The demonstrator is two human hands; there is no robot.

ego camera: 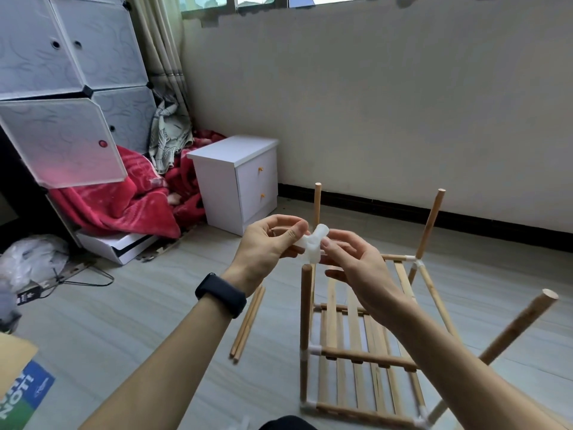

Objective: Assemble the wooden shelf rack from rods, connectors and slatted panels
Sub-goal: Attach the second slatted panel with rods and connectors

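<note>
A white plastic connector point(314, 243) is held in mid-air between both hands. My left hand point(269, 246) pinches its left arm with thumb and fingers. My right hand point(353, 262) pinches its right side. Just below it stands the top of an upright wooden rod point(306, 305) of the partly built rack. The rack has two slatted panels point(356, 330) joined by white connectors, with three more rods point(431, 225) sticking up at its corners. Two loose rods point(248, 321) lie on the floor to the left of the rack.
A white bedside cabinet point(238, 181) stands behind the rack by the wall. A red blanket point(124, 193) and a plastic cube wardrobe point(68, 88) fill the left side. A plastic bag point(31, 259) and a cardboard box point(18, 380) lie at the near left.
</note>
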